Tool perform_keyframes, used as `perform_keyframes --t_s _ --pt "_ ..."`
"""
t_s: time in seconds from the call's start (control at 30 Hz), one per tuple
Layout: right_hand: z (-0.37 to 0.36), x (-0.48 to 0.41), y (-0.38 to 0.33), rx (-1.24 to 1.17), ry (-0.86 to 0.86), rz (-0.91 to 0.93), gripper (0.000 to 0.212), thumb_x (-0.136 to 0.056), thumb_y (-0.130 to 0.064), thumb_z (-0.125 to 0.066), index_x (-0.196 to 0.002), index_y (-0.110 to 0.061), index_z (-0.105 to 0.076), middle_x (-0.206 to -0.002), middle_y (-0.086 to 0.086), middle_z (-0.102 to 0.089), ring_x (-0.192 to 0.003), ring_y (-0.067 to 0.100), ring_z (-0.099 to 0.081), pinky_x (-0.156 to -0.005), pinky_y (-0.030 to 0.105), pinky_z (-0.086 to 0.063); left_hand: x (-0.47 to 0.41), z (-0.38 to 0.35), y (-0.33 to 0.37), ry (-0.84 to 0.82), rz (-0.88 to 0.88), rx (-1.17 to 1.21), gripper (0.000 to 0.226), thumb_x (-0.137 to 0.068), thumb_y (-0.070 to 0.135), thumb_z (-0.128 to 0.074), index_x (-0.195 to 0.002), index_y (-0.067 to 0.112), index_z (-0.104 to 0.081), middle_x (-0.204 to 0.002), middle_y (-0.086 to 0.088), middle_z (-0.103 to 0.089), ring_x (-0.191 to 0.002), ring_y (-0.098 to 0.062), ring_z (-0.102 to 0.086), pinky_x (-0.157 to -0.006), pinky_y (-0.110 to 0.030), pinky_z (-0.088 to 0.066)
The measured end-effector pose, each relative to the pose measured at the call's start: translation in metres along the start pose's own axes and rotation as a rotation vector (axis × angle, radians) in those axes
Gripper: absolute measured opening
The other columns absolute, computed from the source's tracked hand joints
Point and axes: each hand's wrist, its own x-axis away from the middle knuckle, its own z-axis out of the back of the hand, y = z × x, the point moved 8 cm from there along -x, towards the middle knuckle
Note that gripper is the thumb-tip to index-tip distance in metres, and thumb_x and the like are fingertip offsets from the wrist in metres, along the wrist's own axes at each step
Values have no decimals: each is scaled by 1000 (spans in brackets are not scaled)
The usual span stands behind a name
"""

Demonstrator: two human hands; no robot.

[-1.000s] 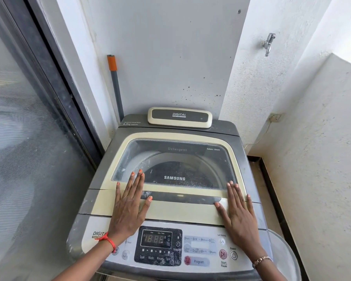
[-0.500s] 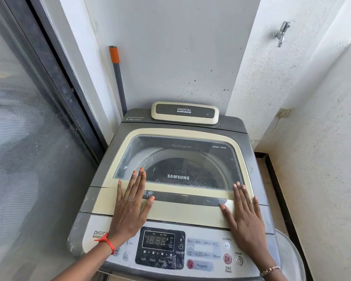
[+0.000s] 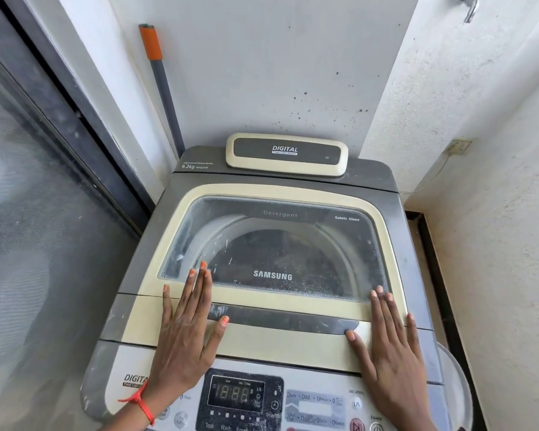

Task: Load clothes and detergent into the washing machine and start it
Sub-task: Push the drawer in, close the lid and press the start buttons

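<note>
A grey and cream top-loading washing machine (image 3: 383, 185) fills the middle of the view. Its glass lid (image 3: 280, 244) is closed, and the drum shows dimly through it. My left hand (image 3: 184, 334) lies flat on the lid's front left, fingers straight, thumb at the dark handle recess (image 3: 287, 320). My right hand (image 3: 392, 346) lies flat on the lid's front right, thumb at the recess's other end. The control panel (image 3: 243, 396) below my hands has a lit display. No clothes or detergent are in view.
A grey pole with an orange grip (image 3: 162, 85) leans in the corner behind the machine. A glass sliding door (image 3: 28, 244) stands on the left, white walls behind and on the right. A tap (image 3: 470, 7) is high on the wall. A white tub's rim (image 3: 458, 384) shows at lower right.
Both hands stay flat on the closed lid. The view has moved closer to the machine and tilted down slightly.
</note>
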Motion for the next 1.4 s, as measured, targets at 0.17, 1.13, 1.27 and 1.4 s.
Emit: perform_keyframes --t_s 0.17,1.13,1.27,1.4 --pt "-1 -2 -2 7 -3 9 72 -92 -60 -10 -146 -13 -20 -153 -2 -21 -143 5 -6 -116 31 -3 -1 0 0 -12 7 17 69 -95 54 -13 -149 13 -1 -158 3 3 -145 -15 1 -116 -43 7" --pt "4 6 -4 -9 26 31 76 -88 -67 -4 -147 -20 -13 -153 -10 -12 -141 -1 8 -116 24 9 2 0 -2 55 -32 79 62 -94 56 -12 -149 27 -9 -157 9 -8 -144 -7 -2 -117 -40 4" --pt "4 6 -3 -26 32 35 79 -86 -70 -3 -146 -19 -17 -151 -12 -14 -140 -2 1 -115 22 9 2 -2 -5 49 -18 77 63 -93 58 -11 -146 27 -22 -153 10 -23 -141 -5 -15 -117 -40 -2" --pt "4 6 -2 -36 28 38 80 -84 -72 0 -146 -23 -11 -151 -15 -10 -141 -2 1 -116 23 9 2 -3 -5 60 -20 72 63 -93 58 -11 -147 27 -17 -154 10 -18 -143 -3 -7 -117 -39 1"
